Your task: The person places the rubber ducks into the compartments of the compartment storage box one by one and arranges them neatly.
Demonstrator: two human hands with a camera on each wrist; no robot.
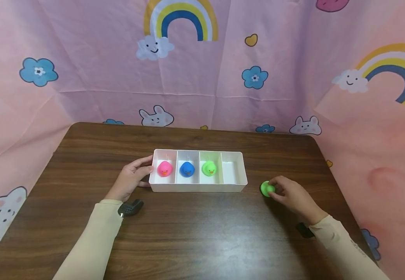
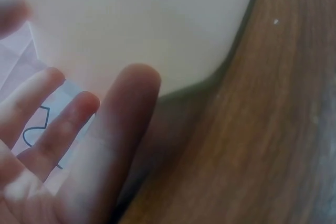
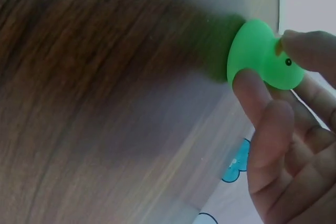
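Note:
A long white divided box (image 1: 198, 188) sits near the middle of the table. From left to right its compartments hold a pink rubber duck (image 1: 165, 169), a blue rubber duck (image 1: 187, 169) and a green rubber duck (image 1: 209, 168); the rightmost one shows its bare white floor. My left hand (image 1: 128, 178) touches the box's left end with fairly straight, spread fingers; its thumb overlaps the end wall in the left wrist view. Right of the box, my right hand (image 1: 293, 196) pinches a second green rubber duck (image 3: 257, 53) by its head, the base tilted toward the box.
The brown wood-grain table (image 1: 195, 233) has rounded far corners. A pink cloth (image 1: 202, 77) printed with rainbows, flowers and rabbits hangs behind it and along both sides. Each wrist carries a small black device (image 1: 130, 208).

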